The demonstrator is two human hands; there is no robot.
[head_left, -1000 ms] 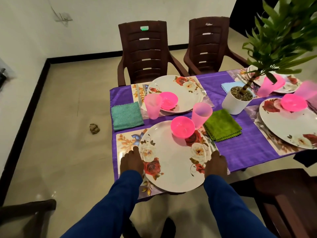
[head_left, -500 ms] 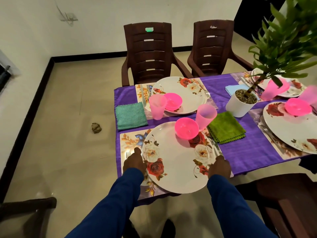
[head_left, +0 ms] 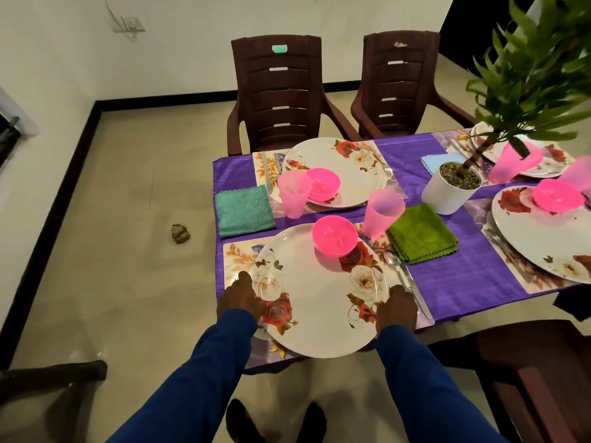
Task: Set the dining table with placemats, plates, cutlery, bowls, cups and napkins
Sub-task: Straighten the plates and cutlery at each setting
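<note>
Bench (head_left: 473, 276), purple cloth: four place settings.
Near plate (head_left: 319, 298), floral, on a placemat (head_left: 238, 255) at the near left corner, overhanging the near edge.
Potted plant (head_left: 447, 190), white pot, mid-bench.
Green napkin (head_left: 422, 233), just right of the near plate.
Teal napkin (head_left: 244, 211), at the left edge.
Pink bowl (head_left: 334, 236), on the near plate's far rim.
Pink cup (head_left: 382, 212), upright, between bowl and green napkin.
Spoon (head_left: 404, 276), along the plate's right side.
Left hand (head_left: 241, 297), grips the plate's left rim, fingers curled.
Right hand (head_left: 396, 310), grips the right rim likewise.
</note>
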